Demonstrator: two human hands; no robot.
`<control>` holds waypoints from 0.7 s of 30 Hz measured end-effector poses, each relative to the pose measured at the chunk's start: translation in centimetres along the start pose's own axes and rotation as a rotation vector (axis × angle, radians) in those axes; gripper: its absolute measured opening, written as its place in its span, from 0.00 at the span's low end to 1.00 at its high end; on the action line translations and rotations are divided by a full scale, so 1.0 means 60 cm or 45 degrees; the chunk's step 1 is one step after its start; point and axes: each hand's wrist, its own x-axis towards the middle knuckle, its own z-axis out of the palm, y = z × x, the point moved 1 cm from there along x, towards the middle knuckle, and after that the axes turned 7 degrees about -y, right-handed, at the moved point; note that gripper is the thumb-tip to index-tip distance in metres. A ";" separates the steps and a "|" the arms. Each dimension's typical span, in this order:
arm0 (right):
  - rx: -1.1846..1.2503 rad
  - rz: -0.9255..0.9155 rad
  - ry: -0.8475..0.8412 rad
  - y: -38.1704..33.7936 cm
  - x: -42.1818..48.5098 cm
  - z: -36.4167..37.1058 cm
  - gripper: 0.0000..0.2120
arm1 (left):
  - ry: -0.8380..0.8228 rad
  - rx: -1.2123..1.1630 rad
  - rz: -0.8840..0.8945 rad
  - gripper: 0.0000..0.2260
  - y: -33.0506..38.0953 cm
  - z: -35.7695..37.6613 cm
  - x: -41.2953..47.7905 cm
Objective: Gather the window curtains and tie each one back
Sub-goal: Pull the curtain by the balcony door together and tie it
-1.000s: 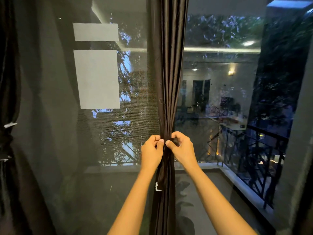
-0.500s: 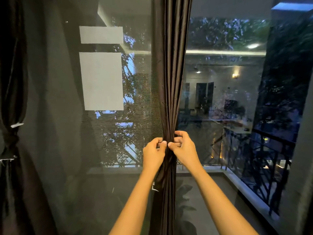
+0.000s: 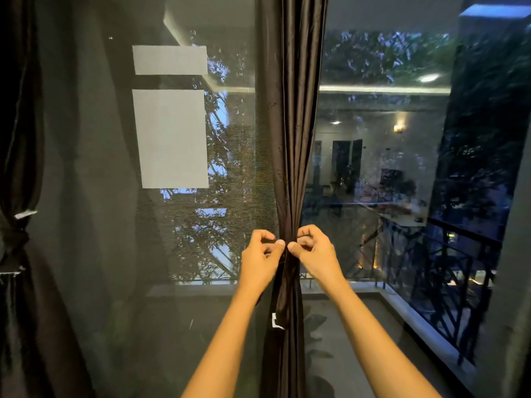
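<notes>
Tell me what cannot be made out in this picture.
Head view:
- Fastening of the tie band on the middle curtain: hidden between the left hand and right hand.
- Left curtain: cut off by the left edge.
- Curtain tops: beyond the upper edge.

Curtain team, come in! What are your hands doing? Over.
Left hand, right hand both pinching the tie-back at the gathered middle curtain. Far-left curtain already tied. Nothing in the way.

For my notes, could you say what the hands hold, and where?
The left hand and right hand each pinch the tie-back where it cinches the curtain.
</notes>
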 end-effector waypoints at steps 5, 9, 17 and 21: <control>0.079 -0.129 0.124 0.006 -0.016 0.002 0.12 | -0.072 -0.126 0.111 0.03 -0.008 -0.002 -0.014; 0.030 -0.166 0.172 0.013 -0.017 -0.006 0.10 | -0.389 -0.274 0.106 0.11 -0.017 -0.010 -0.028; -0.185 -0.201 0.175 0.001 -0.027 -0.001 0.09 | -0.163 -0.096 0.213 0.11 -0.010 -0.007 -0.016; -0.232 -0.208 0.144 -0.001 -0.037 0.006 0.06 | -0.116 -0.040 0.234 0.13 -0.011 -0.008 -0.013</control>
